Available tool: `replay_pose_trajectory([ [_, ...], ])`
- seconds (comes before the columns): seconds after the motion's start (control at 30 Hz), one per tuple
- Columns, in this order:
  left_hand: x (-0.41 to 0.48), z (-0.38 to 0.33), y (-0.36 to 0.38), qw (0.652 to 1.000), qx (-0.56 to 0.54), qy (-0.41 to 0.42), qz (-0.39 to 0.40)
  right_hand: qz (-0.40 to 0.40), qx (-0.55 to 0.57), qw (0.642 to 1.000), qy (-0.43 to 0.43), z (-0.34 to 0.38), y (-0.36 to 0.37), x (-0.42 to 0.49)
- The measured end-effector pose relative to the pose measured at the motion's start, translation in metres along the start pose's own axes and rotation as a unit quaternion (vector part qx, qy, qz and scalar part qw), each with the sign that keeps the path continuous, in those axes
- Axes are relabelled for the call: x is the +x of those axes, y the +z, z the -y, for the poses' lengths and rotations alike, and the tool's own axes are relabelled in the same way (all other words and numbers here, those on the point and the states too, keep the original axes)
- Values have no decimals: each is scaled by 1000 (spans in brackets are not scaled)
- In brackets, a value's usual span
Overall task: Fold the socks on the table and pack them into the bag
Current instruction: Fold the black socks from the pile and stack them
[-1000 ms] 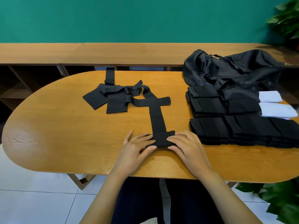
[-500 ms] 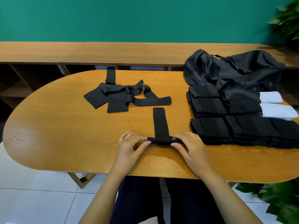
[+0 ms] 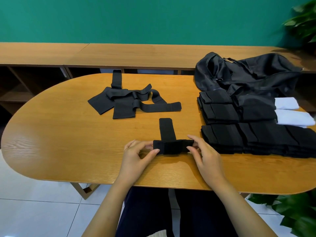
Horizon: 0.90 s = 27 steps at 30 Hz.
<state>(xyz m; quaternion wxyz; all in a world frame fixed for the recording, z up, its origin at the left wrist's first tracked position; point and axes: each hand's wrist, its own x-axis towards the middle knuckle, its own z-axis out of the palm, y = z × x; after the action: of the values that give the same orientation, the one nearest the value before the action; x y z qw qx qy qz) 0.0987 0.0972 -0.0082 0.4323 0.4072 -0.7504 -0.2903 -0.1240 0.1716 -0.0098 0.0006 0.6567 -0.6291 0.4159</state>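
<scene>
black sock (image 3: 171,147) pinched; loose socks (image 3: 126,104) beyond, folded stacks (image 3: 230,137) beside bag (image 3: 248,74)

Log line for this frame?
sock: part-rolled | left hand: pinches roll's left end | right hand: pinches right end | unfolded socks: piled behind | bag: far right

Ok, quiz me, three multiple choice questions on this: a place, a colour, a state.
1. Where is the bag? A on the floor; B far right of the table; C near left edge.
2. The two bundles right of the black stacks are: A red; B green; C white.
3. The sock pinched by the left hand and right hand is: A partly rolled; B fully rolled; C lying flat.
Answers: B, it lies behind the stacks; C, plainly white; A, its tail lies flat beyond the roll.
</scene>
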Motion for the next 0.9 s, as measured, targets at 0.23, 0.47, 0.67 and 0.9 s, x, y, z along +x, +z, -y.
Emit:
replay_pose_trajectory([
  [0.23,-2,-3,0,999,-33,2,6,8,2,1000,19,4,-2,1],
  [0.47,-2,4,2,999,-7,-29,39,37,-57,998,9,5,2,0],
  [0.67,-1,3,1,998,56,-26,32,36,-77,996,-11,4,3,0],
  [0.9,35,1,6,970,127,47,201,47,-79,995,-24,3,4,2],
])
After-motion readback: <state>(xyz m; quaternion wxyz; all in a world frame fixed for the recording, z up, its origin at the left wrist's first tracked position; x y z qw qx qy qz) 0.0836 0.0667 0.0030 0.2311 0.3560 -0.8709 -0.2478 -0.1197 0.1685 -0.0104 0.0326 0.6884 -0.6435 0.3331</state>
